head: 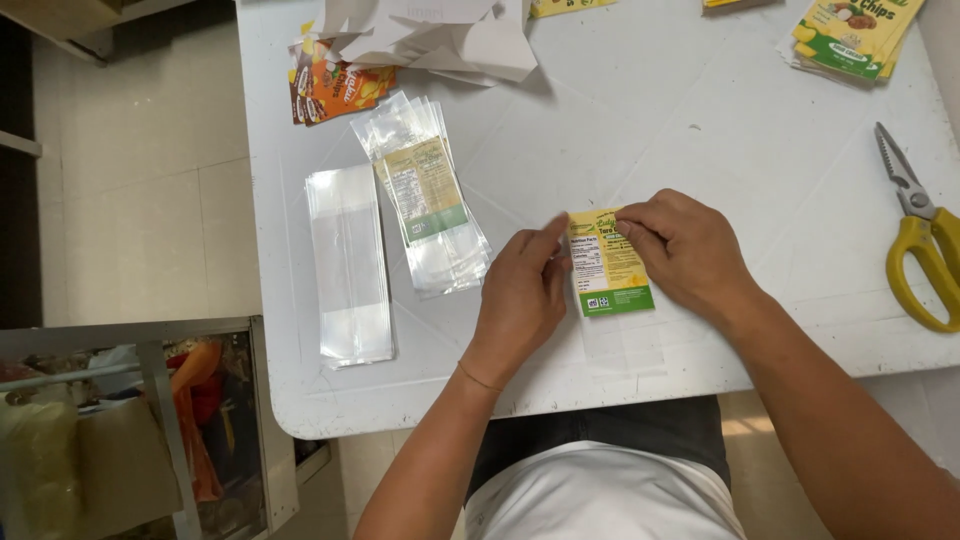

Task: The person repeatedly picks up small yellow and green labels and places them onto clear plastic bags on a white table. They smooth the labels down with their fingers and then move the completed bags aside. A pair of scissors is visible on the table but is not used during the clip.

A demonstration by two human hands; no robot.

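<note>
A yellow and green printed label (pixel 608 272) lies on a clear plastic bag (pixel 622 338) near the front edge of the white table (pixel 700 130). My left hand (pixel 522 295) touches the label's left edge with its fingertips. My right hand (pixel 684 250) presses on the label's upper right part, fingers curled over it. Neither hand lifts it off the table.
Left of my hands lie a stack of clear bags (pixel 349 262) and a fanned pile of labelled bags (pixel 428 200). Orange packets (pixel 330 88) and white backing papers (pixel 440 40) sit at the back. Yellow-handled scissors (pixel 922 235) lie at right, printed cards (pixel 852 35) behind them.
</note>
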